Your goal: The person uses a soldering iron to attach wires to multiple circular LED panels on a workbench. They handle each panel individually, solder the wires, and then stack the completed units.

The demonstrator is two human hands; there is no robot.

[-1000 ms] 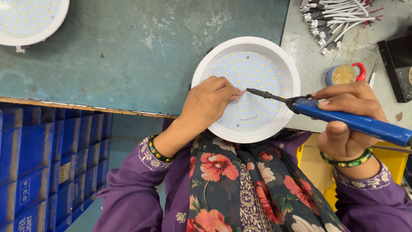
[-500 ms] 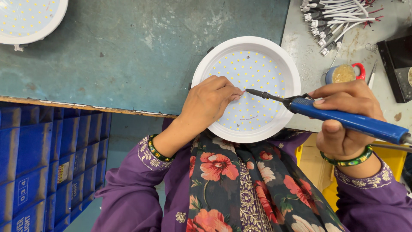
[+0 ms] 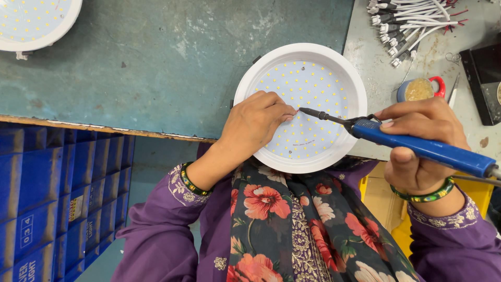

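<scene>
Covering the lower left of the round LED panel light, the left hand hides whatever its pinched fingertips press against the board; nothing can be made out between them. The soldering iron runs off the right edge of the picture, so its cord end is cut off, and the palm of the right hand hides the middle of the blue handle. A second panel light is cropped by the top left corner.

The iron's long axis lies almost level across the view, rising slightly toward the left. Its dark tip points left and meets the LED board just beside the left fingertips, near the panel's middle.

Right-hand fingers are curled closed around the blue handle, thumb below, forefinger laid along the top. Left-hand fingers are bunched narrow, resting on the board.

The panel sits at the near edge of the teal workbench, overhanging it. A bundle of white-plugged wires lies at the upper right, and a small round tin sits just right of the panel.
</scene>
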